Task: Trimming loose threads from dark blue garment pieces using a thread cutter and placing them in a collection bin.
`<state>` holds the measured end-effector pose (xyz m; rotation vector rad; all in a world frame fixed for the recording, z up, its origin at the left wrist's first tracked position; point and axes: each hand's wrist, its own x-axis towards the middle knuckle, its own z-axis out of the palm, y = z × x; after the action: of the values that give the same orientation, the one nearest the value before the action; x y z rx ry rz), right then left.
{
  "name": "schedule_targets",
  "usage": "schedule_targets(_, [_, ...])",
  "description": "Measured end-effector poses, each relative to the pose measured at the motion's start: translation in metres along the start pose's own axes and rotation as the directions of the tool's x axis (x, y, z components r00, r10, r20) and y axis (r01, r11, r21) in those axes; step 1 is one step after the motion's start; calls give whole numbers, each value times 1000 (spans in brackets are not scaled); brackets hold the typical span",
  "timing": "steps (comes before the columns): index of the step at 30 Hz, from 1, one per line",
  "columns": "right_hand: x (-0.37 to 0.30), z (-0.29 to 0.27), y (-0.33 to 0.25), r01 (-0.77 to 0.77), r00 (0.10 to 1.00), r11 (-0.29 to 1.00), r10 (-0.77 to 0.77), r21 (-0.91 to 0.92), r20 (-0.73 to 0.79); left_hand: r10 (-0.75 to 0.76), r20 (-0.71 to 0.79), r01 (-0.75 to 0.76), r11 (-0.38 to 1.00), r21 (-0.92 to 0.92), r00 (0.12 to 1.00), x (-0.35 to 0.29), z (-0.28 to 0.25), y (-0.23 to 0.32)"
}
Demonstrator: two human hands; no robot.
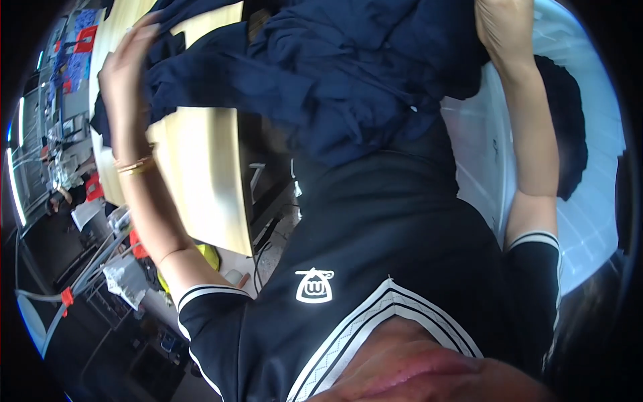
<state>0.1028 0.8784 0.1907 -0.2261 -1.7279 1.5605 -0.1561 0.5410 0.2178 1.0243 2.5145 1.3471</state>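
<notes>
A crumpled piece of navy cloth is bunched in front of my body, partly over my lap. One length of it stretches left over the wooden table. My left hand is at that left end, against the cloth and smeared by motion, so its grip does not show clearly. At the upper right, my right hand is closed on the edge of the navy cloth; the top of the picture cuts part of it off. Whether the cloth is one garment or several pieces I cannot tell.
The pale wooden table stands to my left. At my right is a large whitish tub or bag with more dark cloth in it. Cables hang below the table edge. Farther left are racks and red stools.
</notes>
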Motion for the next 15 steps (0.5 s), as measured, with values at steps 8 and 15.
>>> schedule_targets(8, [16, -14, 13, -39, 994, 984, 56, 171, -97, 335, 238, -371, 920, 128, 912, -35, 250, 66])
schedule_targets(15, [19, -15, 14, -32, 995, 988, 45, 149, -89, 47, 74, 10, 775, -631, 996, -10, 207, 41])
